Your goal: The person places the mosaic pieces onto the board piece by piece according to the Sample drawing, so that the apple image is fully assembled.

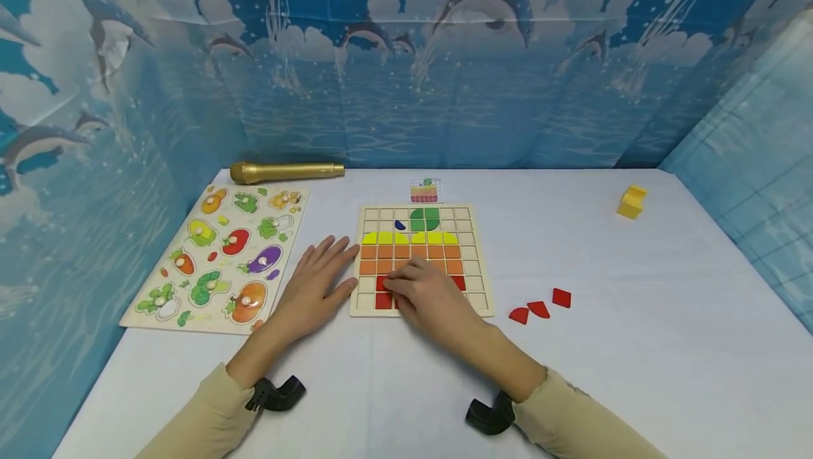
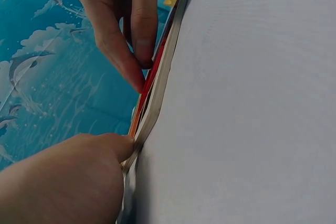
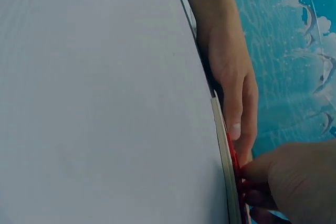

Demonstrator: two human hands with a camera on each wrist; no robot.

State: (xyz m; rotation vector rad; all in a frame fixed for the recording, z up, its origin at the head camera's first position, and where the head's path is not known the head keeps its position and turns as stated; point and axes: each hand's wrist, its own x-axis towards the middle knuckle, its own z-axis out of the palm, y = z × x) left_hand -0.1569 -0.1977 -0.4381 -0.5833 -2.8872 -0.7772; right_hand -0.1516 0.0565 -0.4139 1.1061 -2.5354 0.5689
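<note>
A wooden grid board point(image 1: 479, 296) lies on the table, filled with rows of yellow, orange and red tiles, a green shape point(image 1: 424, 219) and a small dark blue piece point(image 1: 399, 225). My right hand point(image 1: 438, 300) is over its lower rows, fingers bent down, thumb and fingertips pinching a red square tile point(image 3: 247, 184) at the board's surface. That tile is mostly hidden by the fingers. My left hand point(image 1: 320, 289) lies spread at the board's left edge, its thumb point(image 2: 123, 144) touching the rim. Red loose tiles point(image 1: 538, 309) lie to the right of the board.
Left of the board is a vegetable puzzle board point(image 1: 216, 268), with a gold microphone point(image 1: 286, 172) behind it. A small pattern card point(image 1: 425, 191) sits beyond the grid board. A yellow block point(image 1: 631, 202) stands at the far right. Dolphin-print cloth point(image 1: 406, 113) surrounds the table.
</note>
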